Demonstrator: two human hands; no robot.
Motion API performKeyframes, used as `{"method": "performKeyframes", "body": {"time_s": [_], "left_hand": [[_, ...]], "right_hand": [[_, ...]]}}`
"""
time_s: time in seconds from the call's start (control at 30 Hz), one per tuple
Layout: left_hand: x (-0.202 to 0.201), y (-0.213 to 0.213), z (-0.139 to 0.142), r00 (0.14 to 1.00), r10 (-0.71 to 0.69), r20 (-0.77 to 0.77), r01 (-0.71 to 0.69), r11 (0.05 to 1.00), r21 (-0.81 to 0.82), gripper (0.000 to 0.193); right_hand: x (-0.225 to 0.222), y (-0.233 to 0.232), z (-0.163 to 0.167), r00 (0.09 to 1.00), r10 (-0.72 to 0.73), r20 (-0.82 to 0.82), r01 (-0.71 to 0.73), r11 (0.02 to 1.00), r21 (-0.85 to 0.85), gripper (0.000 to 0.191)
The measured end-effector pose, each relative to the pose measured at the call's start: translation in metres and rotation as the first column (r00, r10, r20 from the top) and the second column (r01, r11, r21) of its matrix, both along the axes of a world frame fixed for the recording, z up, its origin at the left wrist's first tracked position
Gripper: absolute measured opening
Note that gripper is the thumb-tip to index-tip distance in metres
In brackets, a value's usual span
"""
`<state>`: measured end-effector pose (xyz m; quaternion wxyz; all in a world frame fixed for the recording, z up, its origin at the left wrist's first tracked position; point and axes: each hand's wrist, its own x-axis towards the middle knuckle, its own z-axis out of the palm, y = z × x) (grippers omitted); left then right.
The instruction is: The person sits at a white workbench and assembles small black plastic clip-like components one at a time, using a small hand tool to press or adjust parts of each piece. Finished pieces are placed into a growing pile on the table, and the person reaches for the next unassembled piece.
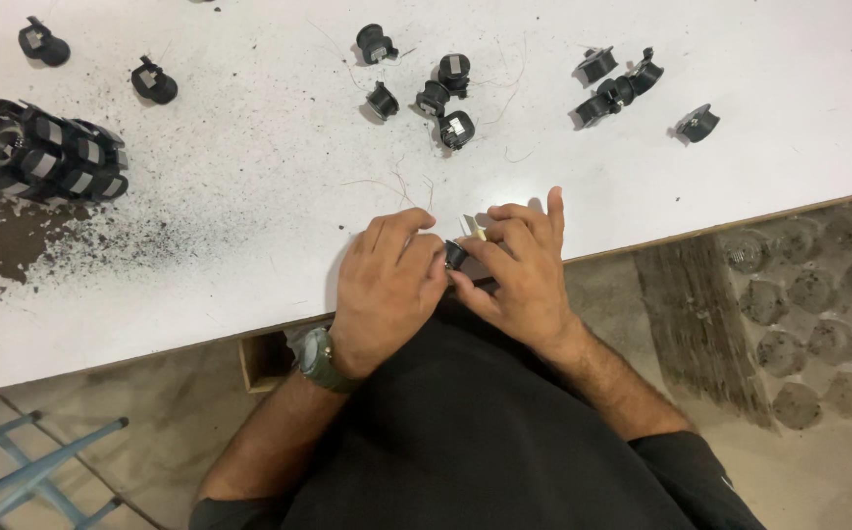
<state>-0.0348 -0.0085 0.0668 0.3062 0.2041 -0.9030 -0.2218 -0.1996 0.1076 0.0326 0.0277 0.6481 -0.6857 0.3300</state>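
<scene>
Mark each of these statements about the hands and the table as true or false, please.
1. Both hands hold one small black part at the table edge. True.
2. The left hand wears a wristwatch. True.
3. The table top is green. False: it is white, with dark powder on the left.
4. The large ring of black pieces lies by the right hand. False: it lies far left.
5. Several small black parts lie scattered beyond the hands. True.
</scene>
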Motion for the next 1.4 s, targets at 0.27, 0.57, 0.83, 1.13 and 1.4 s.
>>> {"method": "performKeyframes", "body": {"time_s": [0.27,0.57,0.83,1.13,1.4], "left_hand": [[0.007,-0.001,0.004,0.994,0.045,0.098,-0.081,0.911,0.405,0.012],[-0.001,0.011,-0.011,0.997,0.029,-0.073,0.000,0.929,0.370,0.014],[-0.001,0.013,-0.020,0.995,0.018,-0.102,0.020,0.931,0.364,0.015],[-0.007,0.008,-0.017,0.999,-0.049,-0.016,0.051,0.924,0.379,0.011],[-0.020,-0.040,0.004,0.999,0.029,-0.029,-0.030,0.999,-0.044,0.024]], "right_hand": [[0.001,0.007,-0.002,0.999,-0.032,0.039,0.030,0.999,0.034,0.035],[0.018,0.016,-0.029,0.947,0.179,0.267,-0.109,0.960,-0.260,0.038],[0.018,0.017,-0.027,0.964,0.159,0.214,-0.107,0.966,-0.235,0.035],[0.001,0.011,-0.017,0.990,0.073,0.119,-0.052,0.984,-0.170,0.037],[-0.056,-0.001,-0.001,0.957,-0.234,0.174,0.276,0.918,-0.286,0.032]]}}
